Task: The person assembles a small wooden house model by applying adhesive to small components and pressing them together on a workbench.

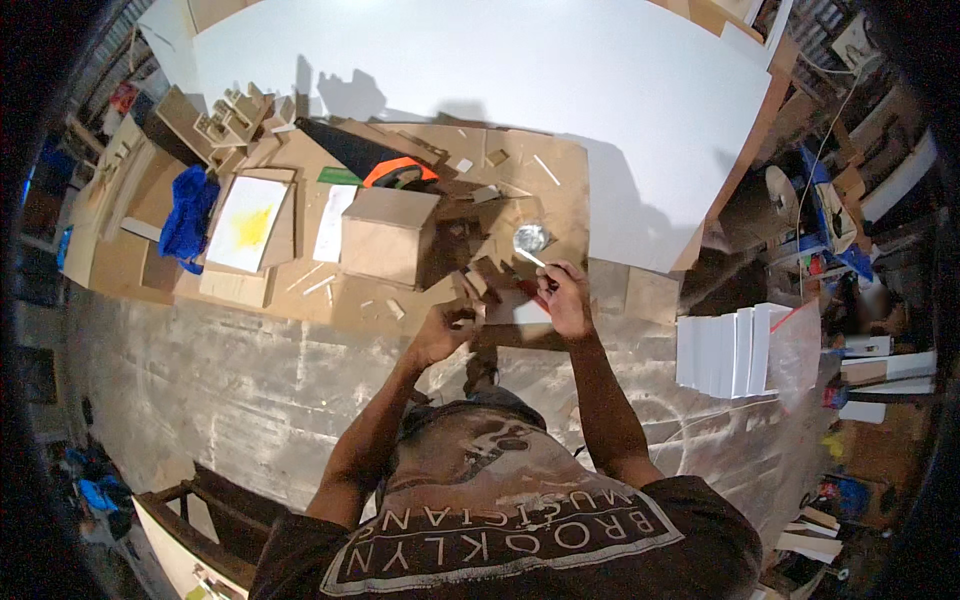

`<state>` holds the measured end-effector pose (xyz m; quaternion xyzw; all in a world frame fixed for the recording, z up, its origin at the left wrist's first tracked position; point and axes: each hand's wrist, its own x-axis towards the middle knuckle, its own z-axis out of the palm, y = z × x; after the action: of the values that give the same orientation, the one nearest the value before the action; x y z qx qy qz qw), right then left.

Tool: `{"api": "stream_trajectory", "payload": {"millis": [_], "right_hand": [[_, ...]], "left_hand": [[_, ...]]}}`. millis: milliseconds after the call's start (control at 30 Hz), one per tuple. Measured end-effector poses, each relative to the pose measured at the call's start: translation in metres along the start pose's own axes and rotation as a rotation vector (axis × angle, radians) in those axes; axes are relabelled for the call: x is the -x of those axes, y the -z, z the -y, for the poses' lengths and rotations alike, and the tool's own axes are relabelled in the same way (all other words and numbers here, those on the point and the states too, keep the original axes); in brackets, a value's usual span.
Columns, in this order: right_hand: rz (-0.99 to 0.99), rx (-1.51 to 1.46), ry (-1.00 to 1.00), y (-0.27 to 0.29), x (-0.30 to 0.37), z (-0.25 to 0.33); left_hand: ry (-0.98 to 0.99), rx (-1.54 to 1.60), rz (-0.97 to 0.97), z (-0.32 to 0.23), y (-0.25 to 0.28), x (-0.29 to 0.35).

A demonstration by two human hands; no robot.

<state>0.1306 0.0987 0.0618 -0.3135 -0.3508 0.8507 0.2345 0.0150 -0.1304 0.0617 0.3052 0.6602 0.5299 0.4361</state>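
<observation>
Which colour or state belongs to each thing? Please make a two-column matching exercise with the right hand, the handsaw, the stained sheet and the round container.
1. Right hand
2. Handsaw
3. Stained sheet
4. Round container

A. White with yellow patch
B. Silvery
C. Holding a thin white stick
D. Dark blade, orange on handle

Pairs: 1-C, 2-D, 3-A, 4-B

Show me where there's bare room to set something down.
Mostly the white sheet beyond the saw. A narrow strip of brown board between the round silver thing and the sheet is bare too. It's crowded around the box and saw, and left to the blue bundle.
</observation>
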Motion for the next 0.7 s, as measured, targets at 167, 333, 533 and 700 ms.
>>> {"api": "stream_trajectory", "payload": {"millis": [167,333,533,700], "right_hand": [[-0.019,0.331,0.284,0.006,-0.004,-0.022],[-0.159,0.988,0.439,0.002,-0.066,-0.002],[-0.096,1.667,0.593,0.008,-0.102,-0.007],[0.025,1.793,0.637,0.007,-0.107,-0.003]], "left_hand": [[-0.003,0.241,-0.171,0.002,0.025,0.045],[0.012,0.079,-0.200,0.017,0.038,0.063],[0.096,0.176,-0.273,0.035,0.021,0.079],[0.054,0.190,-0.354,0.048,0.013,0.094]]}}
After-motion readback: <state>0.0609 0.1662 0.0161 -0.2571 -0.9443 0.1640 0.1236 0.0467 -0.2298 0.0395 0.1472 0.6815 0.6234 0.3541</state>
